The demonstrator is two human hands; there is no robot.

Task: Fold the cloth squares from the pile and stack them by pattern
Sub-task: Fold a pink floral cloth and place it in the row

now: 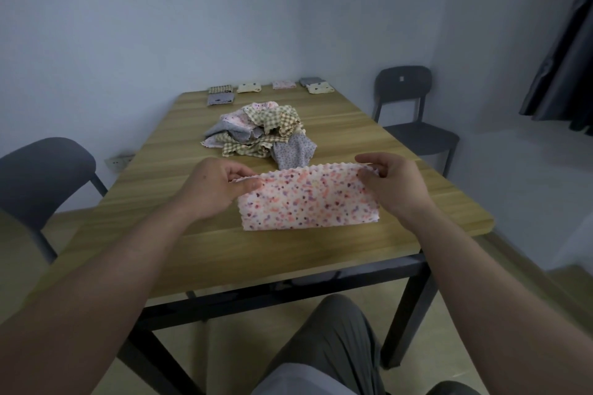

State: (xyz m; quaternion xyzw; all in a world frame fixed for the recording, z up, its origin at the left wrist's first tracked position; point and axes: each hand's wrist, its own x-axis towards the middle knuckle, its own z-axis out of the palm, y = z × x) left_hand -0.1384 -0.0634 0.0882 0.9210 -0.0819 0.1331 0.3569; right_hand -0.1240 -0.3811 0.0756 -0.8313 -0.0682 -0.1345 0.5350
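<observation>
Held cloth: a pink speckled cloth (308, 199) sits in the centre of the frame, stretched into a wide band between the two hands. Its top and left edges are zigzag-cut. Whether its lower edge rests on the tabletop cannot be told.

Left hand: the left hand (215, 189) is at the cloth's upper left corner, with thumb and curled fingers pinching the fabric there.

Right hand: the right hand (394, 183) is at the upper right corner, fingers bent over the top edge and the thumb in front, gripping the cloth.

Pile: the unfolded pile (256, 135) lies just above the hands in the picture, in the middle of the table. It is a loose heap of yellow-checked, pink and grey dotted squares.

Folded stacks: these lie in a row along the table's far edge, in the upper middle of the frame. From left there is a checked stack (220, 89) with a grey stack (220, 99) just below it, then a cream stack (248, 87), a pink stack (284, 84), a second grey stack (310, 81) and, touching it, a second cream stack (321, 88).

Table: the wooden table (321, 253) has a light plank top on a dark frame.

Seating: one dark chair (41, 176) stands at the left edge of the frame and another chair (407, 106) at the right of the table.

Room: there is a wall socket (118, 162) at the left and a dark curtain (564, 58) at the upper right.

Person: bare forearms reach in from the lower corners, and a grey trouser leg (337, 346) shows at the bottom centre.
</observation>
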